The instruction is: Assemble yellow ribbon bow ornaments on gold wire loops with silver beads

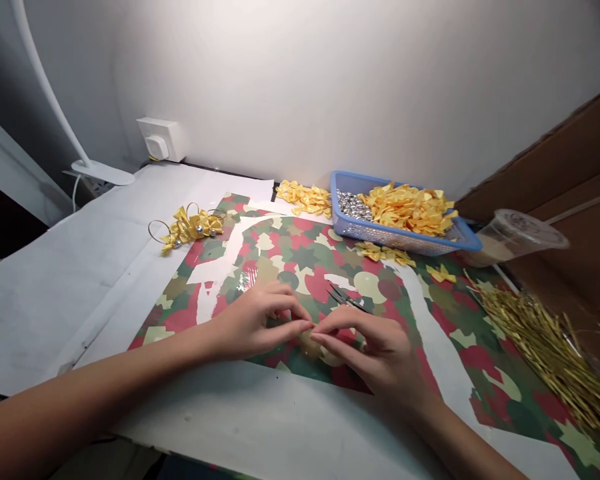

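Observation:
Over the patterned paper, my left hand (267,320) and my right hand (380,343) meet fingertip to fingertip. Thumb and forefinger of each are pinched together, and whatever lies between them is too small to make out. Just behind my right hand, partly covered by it, lies a dark slim-tipped tool (347,299). To the left, a cluster of yellow ribbon bows (193,228) with silver bells and thin wire loops rests at the edge of the red-and-green paper (305,253).
A blue basket (405,245) at the back holds yellow bows (410,208) and silver bells (353,205). More bows (304,198) lie beside it. Gold wire strips (550,353) and a clear plastic cup (517,237) are at right, near cardboard (555,167). A white lamp (103,173) stands back left.

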